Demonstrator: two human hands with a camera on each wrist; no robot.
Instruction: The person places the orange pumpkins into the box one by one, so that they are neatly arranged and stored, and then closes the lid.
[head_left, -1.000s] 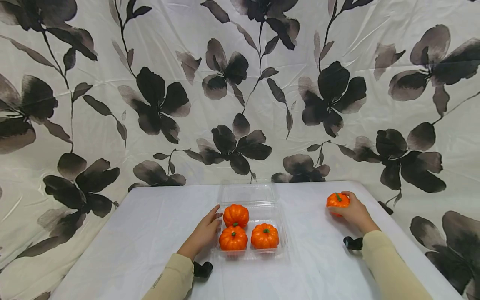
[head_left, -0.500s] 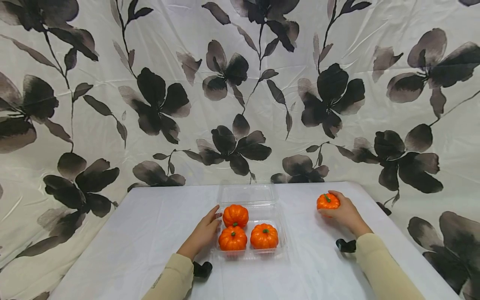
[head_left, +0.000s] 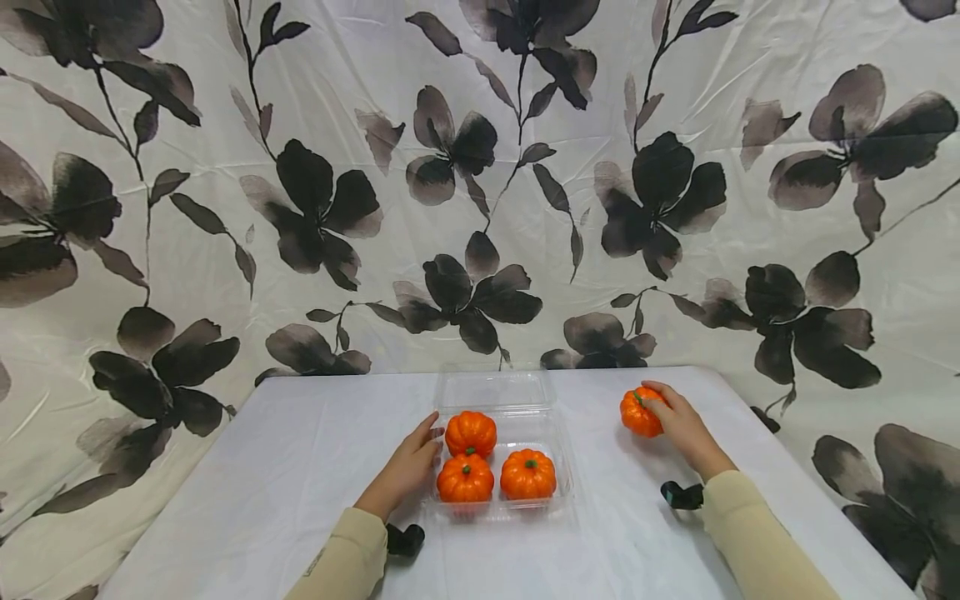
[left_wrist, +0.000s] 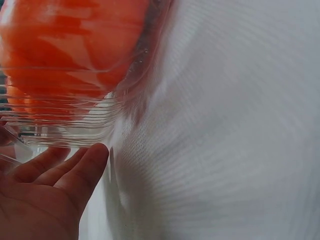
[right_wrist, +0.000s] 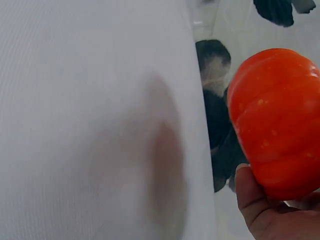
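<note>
A clear plastic clamshell container [head_left: 517, 510] stands on the table with its lid folded back behind it. Three small orange pumpkins sit inside: a back-left one [head_left: 471, 433], a front-left one [head_left: 466, 478] and a front-right one [head_left: 528, 474]. My left hand [head_left: 403, 468] rests at the container's left side, its straight fingers [left_wrist: 90, 167] touching the ridged wall in the left wrist view. Off to the right, my right hand [head_left: 684, 427] grips another small pumpkin [right_wrist: 280, 125], tilted and held above the cloth in the right wrist view.
A white cloth [head_left: 300, 467] covers the table. Behind its far edge hangs a pale curtain [head_left: 570, 167] printed with dark flowers. A black wrist camera [head_left: 406, 541] shows below the left hand, another black one [head_left: 682, 496] below the right.
My right hand has moved left with the pumpkin in its grip, and the pumpkin has tilted. The left hand and the container stay in place.
</note>
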